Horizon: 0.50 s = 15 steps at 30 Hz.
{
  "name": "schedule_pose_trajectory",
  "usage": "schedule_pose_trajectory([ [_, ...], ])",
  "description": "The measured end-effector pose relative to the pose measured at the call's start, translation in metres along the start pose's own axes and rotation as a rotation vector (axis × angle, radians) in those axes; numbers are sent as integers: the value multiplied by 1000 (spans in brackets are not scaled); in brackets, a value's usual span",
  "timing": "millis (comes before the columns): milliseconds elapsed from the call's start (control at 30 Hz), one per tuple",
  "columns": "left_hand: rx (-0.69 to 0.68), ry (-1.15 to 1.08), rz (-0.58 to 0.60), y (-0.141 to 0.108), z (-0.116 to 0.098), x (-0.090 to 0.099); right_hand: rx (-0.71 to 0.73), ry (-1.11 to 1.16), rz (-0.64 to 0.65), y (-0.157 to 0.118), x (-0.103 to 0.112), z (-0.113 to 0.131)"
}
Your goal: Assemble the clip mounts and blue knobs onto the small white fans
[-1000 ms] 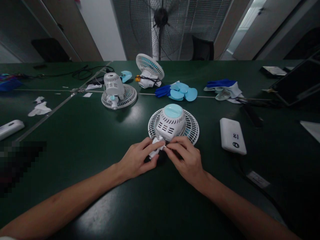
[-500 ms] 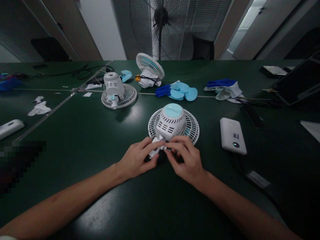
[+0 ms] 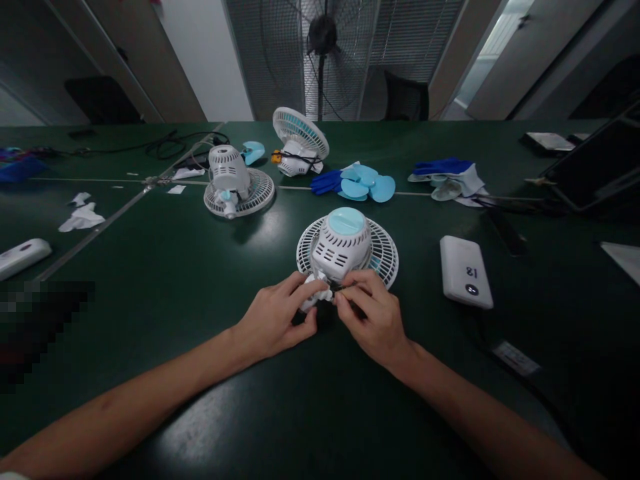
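Left hand (image 3: 273, 315) and right hand (image 3: 377, 320) nearly meet, fingers (image 3: 303, 293) bent.

Smooth dark-green tabletop (image 3: 200, 273) gives free passage to the left of the left hand (image 3: 275, 315), while the round-grilled white plastic fan head with light-blue cap (image 3: 337, 256) blocks the way directly beyond both hands and a white oblong box (image 3: 461, 267) stands right of the right hand (image 3: 374, 316).

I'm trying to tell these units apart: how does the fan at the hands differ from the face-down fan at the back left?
The near fan has a light-blue cap on top; the back-left fan has a whitish top without one. The left hand and right hand are at the near fan's front edge, while neither is at the back-left fan. Both fans are mainly white, slotted and resting grille-down.
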<state>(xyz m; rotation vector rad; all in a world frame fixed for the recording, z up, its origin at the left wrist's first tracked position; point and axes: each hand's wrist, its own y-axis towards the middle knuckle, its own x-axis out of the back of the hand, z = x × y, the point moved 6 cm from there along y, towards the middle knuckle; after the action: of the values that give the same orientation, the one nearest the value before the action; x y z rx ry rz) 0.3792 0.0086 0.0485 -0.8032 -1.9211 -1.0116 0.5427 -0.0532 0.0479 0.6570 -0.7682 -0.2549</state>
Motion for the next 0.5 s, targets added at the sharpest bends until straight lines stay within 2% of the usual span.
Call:
schedule_pose_trajectory([
  [167, 97, 4, 37, 6, 13, 9, 66, -3, -9, -1, 4, 6],
  [267, 126, 38, 53, -4, 23, 22, 87, -11, -17, -1, 6, 8],
  [333, 165, 66, 43, -21, 30, 37, 100, -8, -22, -1, 7, 9],
  [433, 253, 115, -17, -62, 35, 68, 114, 2, -31, -1, 8, 11],
  [500, 389, 184, -81, -97, 39, 91, 103, 8, -44, 0, 9, 11],
])
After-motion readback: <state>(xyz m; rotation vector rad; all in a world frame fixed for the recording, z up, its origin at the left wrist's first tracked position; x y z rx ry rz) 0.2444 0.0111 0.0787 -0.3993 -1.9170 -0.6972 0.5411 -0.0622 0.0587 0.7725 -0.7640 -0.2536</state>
